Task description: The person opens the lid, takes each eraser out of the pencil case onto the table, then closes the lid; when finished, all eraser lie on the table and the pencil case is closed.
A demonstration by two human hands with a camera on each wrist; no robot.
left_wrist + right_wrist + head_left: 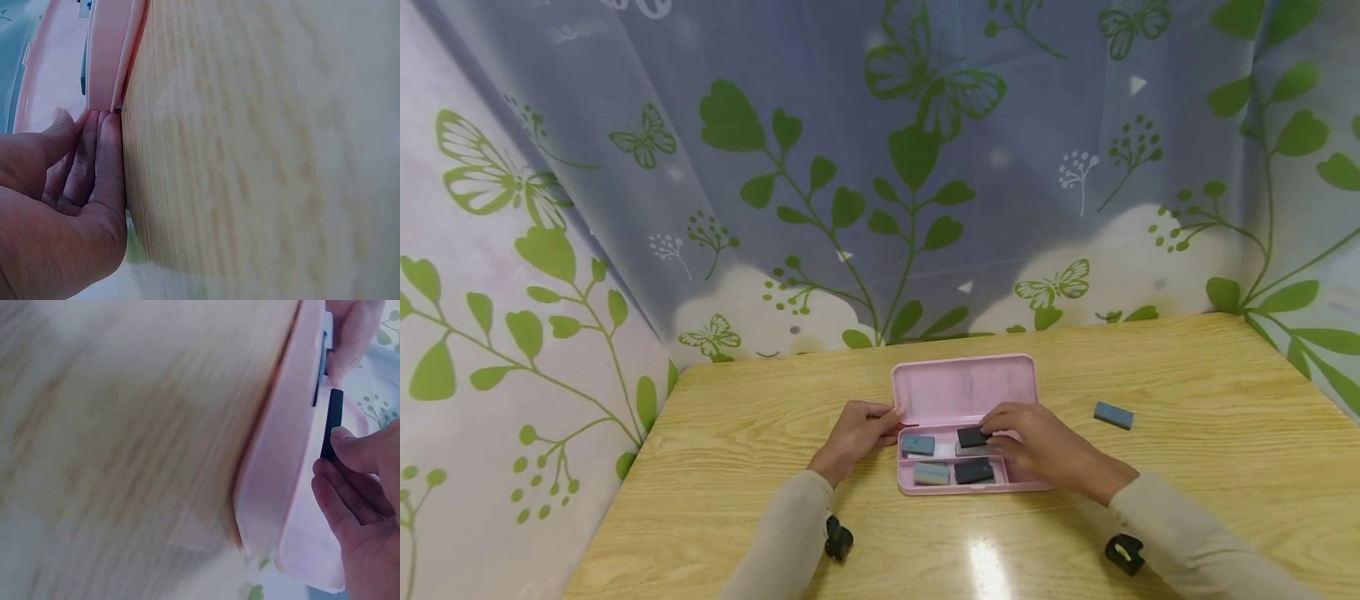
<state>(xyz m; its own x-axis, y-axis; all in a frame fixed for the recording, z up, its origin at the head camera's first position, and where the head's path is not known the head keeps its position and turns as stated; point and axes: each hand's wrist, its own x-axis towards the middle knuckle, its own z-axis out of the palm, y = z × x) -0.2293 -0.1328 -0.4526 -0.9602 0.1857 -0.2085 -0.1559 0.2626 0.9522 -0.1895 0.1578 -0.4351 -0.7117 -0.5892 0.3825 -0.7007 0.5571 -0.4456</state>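
Observation:
An opened pink pencil case (951,490) lies on the table, its lid (962,392) tilted back. My left hand (857,435) holds the case's left end near the hinge; in the left wrist view its fingers (107,144) touch the end wall and the thumb is by the lid. Above the case's upper compartment, my right hand (1045,442) pinches a black eraser (333,419) between thumb and fingers. Inside the case lie a blue eraser (918,445), a grey-blue striped eraser (932,474) and another black eraser (973,471). My right hand hides part of the case's right end.
Another blue eraser (1113,415) lies on the wooden table (737,467) to the right of the case. A curtain with leaves and butterflies (850,167) hangs behind the table's far edge. Dark wrist devices (838,537) sit on both sleeves.

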